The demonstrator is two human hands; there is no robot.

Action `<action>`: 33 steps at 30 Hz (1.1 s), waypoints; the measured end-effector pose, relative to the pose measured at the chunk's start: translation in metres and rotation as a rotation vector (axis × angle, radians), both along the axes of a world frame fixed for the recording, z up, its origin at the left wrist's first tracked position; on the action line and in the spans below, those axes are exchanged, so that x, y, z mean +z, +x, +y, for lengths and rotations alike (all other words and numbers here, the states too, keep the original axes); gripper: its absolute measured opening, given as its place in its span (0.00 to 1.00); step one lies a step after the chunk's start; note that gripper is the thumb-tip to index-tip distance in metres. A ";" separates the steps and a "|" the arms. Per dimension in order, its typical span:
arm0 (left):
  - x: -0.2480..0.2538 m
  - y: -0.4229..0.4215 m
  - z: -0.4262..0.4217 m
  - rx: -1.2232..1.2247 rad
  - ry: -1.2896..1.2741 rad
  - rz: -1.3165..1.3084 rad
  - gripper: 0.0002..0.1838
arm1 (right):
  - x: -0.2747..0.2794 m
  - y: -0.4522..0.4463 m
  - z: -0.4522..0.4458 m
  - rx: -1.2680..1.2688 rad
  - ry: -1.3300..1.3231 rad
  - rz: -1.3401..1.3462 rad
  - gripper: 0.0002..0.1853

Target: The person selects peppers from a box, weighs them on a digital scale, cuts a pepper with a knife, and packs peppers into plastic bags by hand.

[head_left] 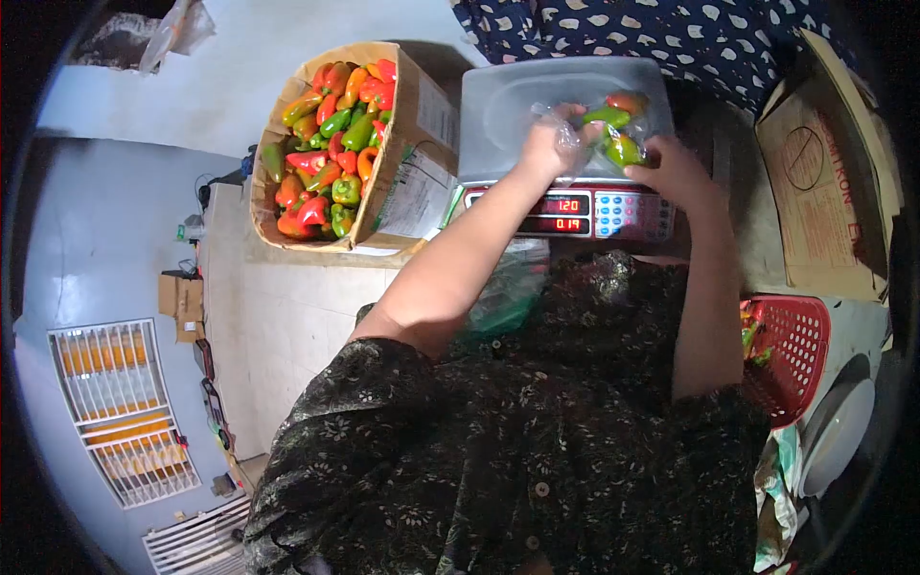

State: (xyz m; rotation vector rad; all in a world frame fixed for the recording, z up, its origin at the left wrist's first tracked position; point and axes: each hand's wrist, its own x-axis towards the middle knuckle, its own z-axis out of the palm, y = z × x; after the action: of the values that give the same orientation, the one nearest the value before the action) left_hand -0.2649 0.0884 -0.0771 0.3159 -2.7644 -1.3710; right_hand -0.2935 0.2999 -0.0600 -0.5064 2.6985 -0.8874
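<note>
Over the flat metal pan of a digital scale (498, 125), a clear plastic bag (572, 144) holds a few red and green peppers (623, 149). My left hand (551, 151) grips the bag's left side, its fingers closed on the film. From the right, my right hand (676, 171) has its thumb and fingers curled against the bag, around the lowest green pepper. Its fingertips are partly hidden. Red digits glow on the scale's display (561, 216), beside a keypad (632, 213).
To the left stands an open cardboard box (412, 144) full of red, orange and green peppers. A red perforated basket (810, 335) and another cardboard box (824, 182) are at the right. Plastic bags (513, 287) lie before the scale; a dark patterned cloth (661, 48) hangs behind it.
</note>
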 end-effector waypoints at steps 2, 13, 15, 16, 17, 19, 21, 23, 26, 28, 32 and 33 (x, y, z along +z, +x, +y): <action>-0.009 -0.001 -0.003 -0.066 0.066 0.011 0.27 | 0.010 -0.001 -0.008 0.086 0.123 -0.116 0.27; -0.007 -0.005 0.010 -0.117 -0.379 0.370 0.24 | -0.018 -0.011 -0.010 0.092 0.049 0.135 0.21; -0.008 -0.005 0.012 -0.124 -0.337 0.380 0.23 | -0.016 -0.010 -0.009 0.050 0.042 0.122 0.20; -0.007 -0.004 0.014 -0.121 -0.291 0.365 0.22 | -0.012 -0.007 -0.009 0.017 0.037 0.107 0.19; -0.007 -0.003 0.015 -0.118 -0.244 0.348 0.22 | -0.010 -0.006 -0.010 -0.016 0.032 0.090 0.19; -0.008 0.000 0.015 -0.207 -0.119 0.230 0.23 | -0.016 -0.009 -0.011 -0.123 0.030 0.315 0.19; -0.011 0.005 0.016 -0.281 -0.166 0.261 0.23 | -0.009 -0.006 -0.017 -0.156 -0.089 0.453 0.20; -0.018 0.007 0.021 -0.340 -0.386 0.448 0.22 | 0.027 0.017 -0.044 -0.117 -0.325 0.506 0.22; -0.031 0.013 0.018 -0.398 -0.371 0.514 0.25 | 0.051 0.068 -0.081 0.062 -0.181 0.503 0.25; -0.038 0.018 0.014 -0.440 -0.271 0.485 0.26 | 0.042 0.079 -0.091 0.085 -0.205 0.618 0.17; -0.054 0.022 0.019 -0.478 -0.157 0.472 0.29 | 0.023 0.059 -0.089 0.009 -0.223 0.329 0.11; -0.039 0.027 0.025 -0.496 -0.172 0.401 0.27 | 0.023 0.055 -0.080 0.057 -0.250 0.347 0.11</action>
State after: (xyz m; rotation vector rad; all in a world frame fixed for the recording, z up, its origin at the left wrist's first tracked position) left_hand -0.2377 0.1134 -0.1160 -0.6202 -2.6710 -1.0905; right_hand -0.2388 0.2196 -0.0369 -0.8568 2.8693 -1.2292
